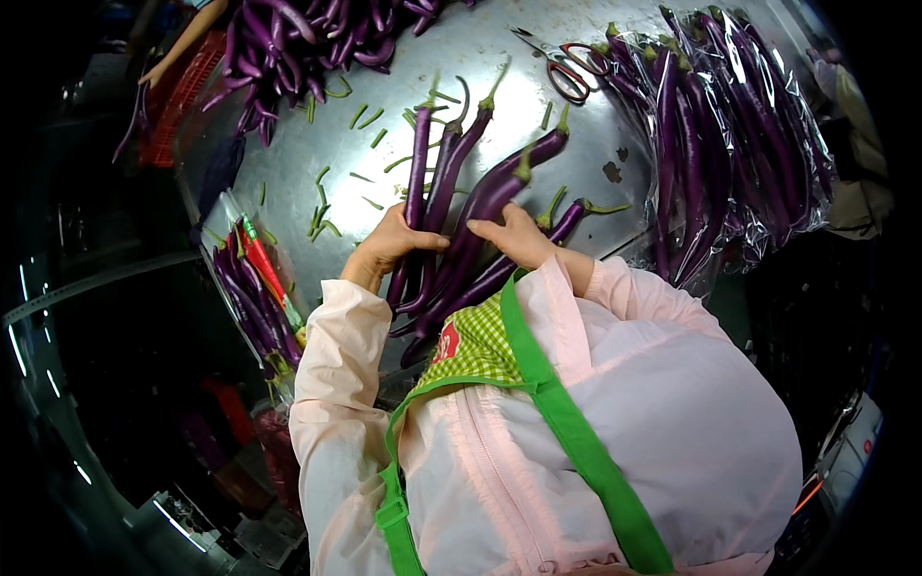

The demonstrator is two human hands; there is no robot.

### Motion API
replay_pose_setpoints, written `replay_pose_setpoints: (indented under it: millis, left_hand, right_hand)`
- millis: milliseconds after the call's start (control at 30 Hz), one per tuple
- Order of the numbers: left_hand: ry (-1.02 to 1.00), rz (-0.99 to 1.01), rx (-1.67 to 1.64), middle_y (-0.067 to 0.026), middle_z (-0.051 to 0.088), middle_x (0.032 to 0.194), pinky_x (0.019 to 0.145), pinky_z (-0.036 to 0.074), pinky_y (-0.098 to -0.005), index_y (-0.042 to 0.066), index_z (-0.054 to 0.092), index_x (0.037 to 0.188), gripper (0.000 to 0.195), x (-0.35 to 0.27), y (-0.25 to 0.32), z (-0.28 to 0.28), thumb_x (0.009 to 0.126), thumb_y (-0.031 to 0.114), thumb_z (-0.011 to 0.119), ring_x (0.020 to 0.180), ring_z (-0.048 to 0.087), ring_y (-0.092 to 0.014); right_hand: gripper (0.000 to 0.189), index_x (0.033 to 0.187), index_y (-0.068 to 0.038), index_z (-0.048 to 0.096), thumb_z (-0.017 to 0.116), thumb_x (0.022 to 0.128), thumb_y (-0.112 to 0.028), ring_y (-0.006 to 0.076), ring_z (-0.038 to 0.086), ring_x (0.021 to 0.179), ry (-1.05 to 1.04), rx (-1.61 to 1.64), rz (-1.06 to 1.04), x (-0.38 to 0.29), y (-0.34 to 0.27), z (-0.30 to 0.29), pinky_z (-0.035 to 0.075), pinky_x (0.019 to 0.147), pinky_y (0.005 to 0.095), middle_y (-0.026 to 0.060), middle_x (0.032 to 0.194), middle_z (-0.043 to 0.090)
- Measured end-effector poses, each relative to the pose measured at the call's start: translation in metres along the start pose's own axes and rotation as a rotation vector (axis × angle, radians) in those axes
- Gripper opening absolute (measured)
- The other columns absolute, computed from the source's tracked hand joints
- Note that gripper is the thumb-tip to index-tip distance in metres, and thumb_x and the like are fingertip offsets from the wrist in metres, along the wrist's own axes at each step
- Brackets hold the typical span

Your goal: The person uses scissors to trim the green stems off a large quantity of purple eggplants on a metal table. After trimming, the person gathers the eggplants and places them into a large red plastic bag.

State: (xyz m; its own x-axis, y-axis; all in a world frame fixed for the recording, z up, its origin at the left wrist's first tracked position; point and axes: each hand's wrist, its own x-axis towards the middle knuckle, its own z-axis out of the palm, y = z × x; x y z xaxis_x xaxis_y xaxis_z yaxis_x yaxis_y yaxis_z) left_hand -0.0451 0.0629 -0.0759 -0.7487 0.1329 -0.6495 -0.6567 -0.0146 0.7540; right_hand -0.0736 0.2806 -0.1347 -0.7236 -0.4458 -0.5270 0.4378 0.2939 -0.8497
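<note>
Several long purple eggplants with green stems lie before me on a metal table (598,155). My left hand (392,245) is closed around a few slim eggplants (443,165), its thumb across them. My right hand (522,237) grips a thicker curved eggplant (493,198), thumb on top and fingers hidden beneath. Another curved eggplant (533,151) lies right behind that one. Under my right wrist, more eggplants (569,222) extend toward the right. Their lower ends reach my green checkered apron (479,338).
A heap of loose eggplants (288,50) lies at the far left. Red-handled scissors (569,68) rest beside plastic-bagged eggplants (720,137). Cut stems (320,205) are scattered about. Another bag of eggplants (252,302) sits at the left edge. Another person's hand (153,75) holds an eggplant near a red crate (187,93).
</note>
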Motion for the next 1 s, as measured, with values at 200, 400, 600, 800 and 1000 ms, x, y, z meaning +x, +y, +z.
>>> replay_pose_setpoints:
  millis: [200,400,600,800,1000]
  left_hand:
    - [-0.004,-0.011,-0.349,-0.0110,0.065,0.080,0.063,0.060,-0.0324,-0.001,0.058,0.102,0.037,-0.005,0.003,-0.015,0.075,0.013,0.079,0.066,0.068,-0.022]
    - [0.017,0.093,-0.376,-0.0083,0.065,0.075,0.051,0.047,-0.0240,-0.004,0.062,0.110,0.041,-0.019,0.003,-0.045,0.085,0.025,0.074,0.056,0.058,-0.014]
    - [0.069,0.056,-0.532,-0.0144,0.066,0.109,0.066,0.063,-0.0378,-0.002,0.054,0.120,0.042,-0.038,-0.006,-0.042,0.085,0.012,0.071,0.087,0.070,-0.028]
    - [0.017,0.013,-0.450,-0.0169,0.065,0.113,0.076,0.061,-0.0402,-0.002,0.054,0.119,0.043,-0.043,0.011,-0.031,0.081,0.006,0.073,0.092,0.069,-0.032]
    - [0.031,-0.067,-0.354,-0.0101,0.068,0.103,0.076,0.060,-0.0341,0.001,0.060,0.114,0.035,-0.047,-0.001,-0.050,0.082,0.006,0.072,0.083,0.069,-0.020]
  right_hand:
    - [0.038,0.105,0.002,0.060,0.075,0.082,-0.024,0.0199,0.063,0.088,-0.043,0.723,0.323,0.019,0.013,0.010,0.051,0.078,0.0389,0.0103,0.099,0.065]
    - [0.032,0.102,-0.005,0.059,0.071,0.087,-0.031,0.0169,0.061,0.075,0.106,0.665,0.162,0.009,-0.008,-0.001,0.051,0.061,0.0323,0.0041,0.089,0.060]
    - [0.029,0.101,-0.005,0.055,0.065,0.092,-0.031,0.0159,0.059,0.073,0.031,0.666,-0.025,-0.002,-0.044,0.002,0.051,0.067,0.0316,0.0055,0.089,0.059]
    - [0.040,0.107,0.000,0.053,0.059,0.095,-0.038,0.0208,0.054,0.075,-0.109,0.925,0.235,0.059,-0.074,0.033,0.048,0.068,0.0349,0.0129,0.091,0.056]
    - [0.029,0.118,0.000,0.053,0.045,0.102,-0.023,0.0235,0.063,0.101,-0.562,1.116,0.315,0.081,-0.076,0.065,0.053,0.093,0.0414,0.0116,0.111,0.062]
